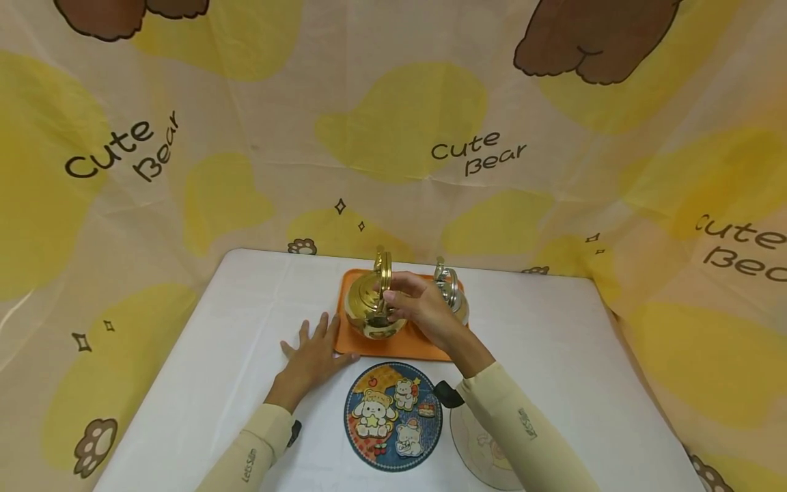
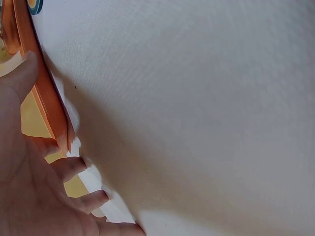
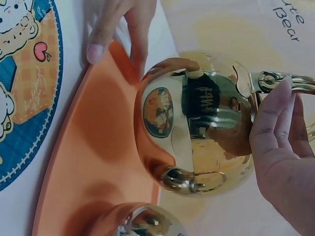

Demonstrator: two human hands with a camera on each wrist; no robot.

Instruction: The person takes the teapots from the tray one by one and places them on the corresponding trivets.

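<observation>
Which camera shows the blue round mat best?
The head view: it shows nearly the whole blue round mat. The right wrist view shows a close piece cut off by the picture's edge; the left wrist view shows only a sliver near the top left corner.

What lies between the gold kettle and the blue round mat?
In the right wrist view: the orange tray, then a strip of white table, before the mat.

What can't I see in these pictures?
Head view: silver metal kettle, left side, behind the right grip.
Head view: pale round placemat, right part, under the beige sleeve.
Head view: round gold metal kettle, inside, hidden by its body.
Left wrist: blue round placemat, mostly beyond the top edge.
</observation>
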